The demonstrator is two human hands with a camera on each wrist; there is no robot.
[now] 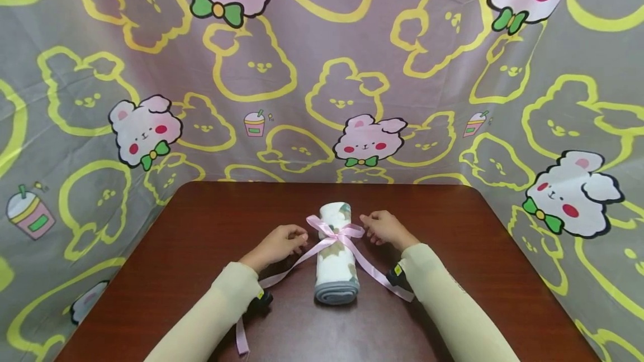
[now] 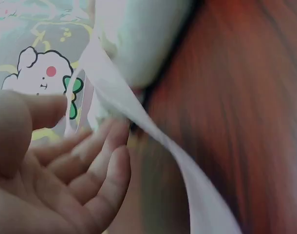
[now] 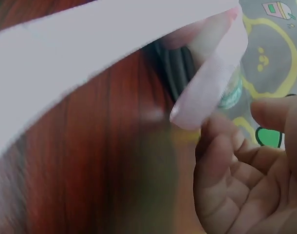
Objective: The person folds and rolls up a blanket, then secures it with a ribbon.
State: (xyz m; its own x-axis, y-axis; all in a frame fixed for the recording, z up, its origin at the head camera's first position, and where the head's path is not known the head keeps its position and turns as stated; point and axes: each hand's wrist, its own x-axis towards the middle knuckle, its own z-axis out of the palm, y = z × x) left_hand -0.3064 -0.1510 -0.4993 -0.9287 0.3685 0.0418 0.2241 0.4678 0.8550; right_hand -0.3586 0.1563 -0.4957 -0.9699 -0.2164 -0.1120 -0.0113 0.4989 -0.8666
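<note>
A rolled towel (image 1: 332, 272), white with brown and grey-green patches and a grey edge, lies lengthwise on the table. Round its middle runs a pink ribbon tied in a bow (image 1: 336, 236), with two loops and two long tails. Just left of the bow is my left hand (image 1: 282, 243), its fingers loosely bent and nothing between them. My right hand (image 1: 387, 228) hovers by the right loop, thumb apart from the relaxed fingers. In the right wrist view that ribbon loop (image 3: 207, 87) lies just beyond the fingertips; whether they touch it I cannot tell.
The brown wooden table (image 1: 226, 211) carries the roll near its middle. Behind and at both sides hangs a grey curtain (image 1: 302, 99) with cartoon rabbits. The left ribbon tail (image 1: 242, 337) passes under the left forearm; the right tail (image 1: 374, 272) reaches the right wrist.
</note>
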